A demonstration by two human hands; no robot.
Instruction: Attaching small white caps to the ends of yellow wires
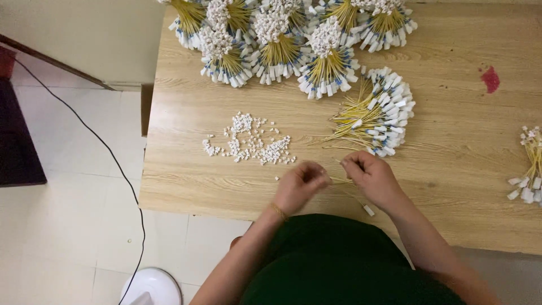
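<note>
Both hands work close together above the near edge of a light wooden table [451, 186]. My right hand [370, 178] pinches a thin yellow wire with a white tag [368, 210] hanging toward me. My left hand [302, 183] has its fingertips closed at the wire's other end, apparently on a tiny white piece, too small to make out. A scatter of small white connector pieces [251, 141] lies just beyond my left hand. A loose fan of yellow wires with white-and-blue tags [375, 116] lies beyond my right hand.
Several tied bundles of tagged yellow wires [282, 39] line the table's far edge. A smaller bundle [530, 164] sits at the right edge, a red stain [490, 79] beyond it. On the tiled floor at left run a black cable [113, 161] and a white round object [149, 285].
</note>
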